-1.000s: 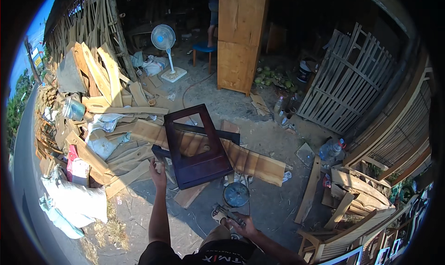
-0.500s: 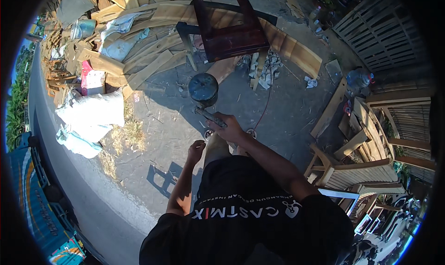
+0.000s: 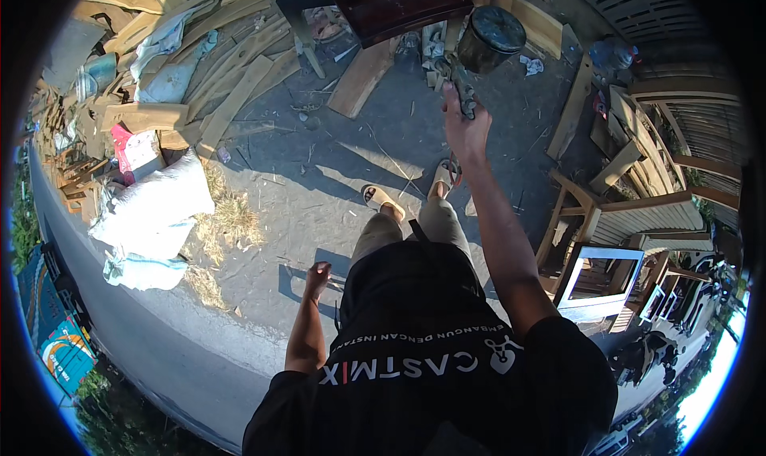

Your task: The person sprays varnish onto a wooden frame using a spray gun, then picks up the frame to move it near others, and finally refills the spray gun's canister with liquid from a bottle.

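Observation:
My right hand [image 3: 467, 129] reaches forward, its fingers wrapped round the grip of a stained metal spray gun [image 3: 461, 93]. A round, dark, paint-smeared cup [image 3: 493, 39] sits at the gun's front end. Just left of the cup, at the top edge, is a glossy dark red-brown wooden frame [image 3: 403, 13], partly cut off by the picture's edge. A dark support [image 3: 299, 25] stands beside it. My left hand [image 3: 317, 279] hangs low by my left side, fingers curled, with nothing visible in it.
Loose boards [image 3: 239, 97] pile up at the far left, near a white sack [image 3: 155, 205]. A plank [image 3: 363, 81] lies on the ground ahead. To the right are wooden chair frames [image 3: 586, 217], a pale-blue frame [image 3: 598, 280] and a water jug [image 3: 613, 55].
My right hand has swung forward and right with the spray gun, bringing the cup close to the red-brown frame. My left hand has dropped lower, and my view has shifted.

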